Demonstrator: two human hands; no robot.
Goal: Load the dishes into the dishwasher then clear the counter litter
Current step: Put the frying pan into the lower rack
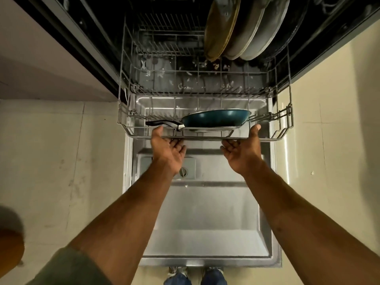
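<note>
The lower dishwasher rack (pixel 205 138) of grey wire is pulled partway out over the open door (pixel 205 212). A teal frying pan (pixel 216 118) with a black handle stands on edge along the rack's front. Three large plates (pixel 246 27) stand upright at the rack's back right. My left hand (pixel 166 147) holds the front rail below the pan handle, thumb up over the rail and fingers curled beneath. My right hand (pixel 244 149) holds the same rail near the pan's right end in the same way.
The steel inner face of the door lies flat between me and the rack, and my shoes (pixel 195 272) are at its near edge. Pale floor tiles (pixel 61 161) lie on both sides. A blurred orange object (pixel 10 247) sits at the lower left.
</note>
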